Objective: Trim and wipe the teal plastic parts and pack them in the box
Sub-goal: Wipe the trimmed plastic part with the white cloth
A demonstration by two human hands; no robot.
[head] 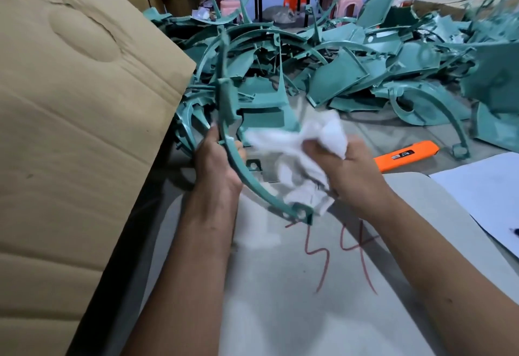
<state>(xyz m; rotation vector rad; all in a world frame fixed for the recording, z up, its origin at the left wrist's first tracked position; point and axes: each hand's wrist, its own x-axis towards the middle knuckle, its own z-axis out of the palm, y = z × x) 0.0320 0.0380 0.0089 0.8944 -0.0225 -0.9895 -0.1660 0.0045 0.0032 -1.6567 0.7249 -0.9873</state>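
Note:
My left hand (217, 163) grips a large teal plastic part (247, 102) by its curved rib, holding it upright above the table. My right hand (341, 168) holds a crumpled white cloth (303, 145) and presses it against the lower face of that part. The rib's end with a mounting tab (302, 213) hangs just above the grey table surface. A big pile of teal parts (379, 66) covers the table behind. The brown cardboard box (70, 116) stands at the left, its flap leaning over the table edge.
An orange utility knife (405, 156) lies on the table right of my right hand. A white sheet (488, 195) lies at the right edge. The grey board (309, 285) under my arms bears red marks. Stools and more cartons stand at the back.

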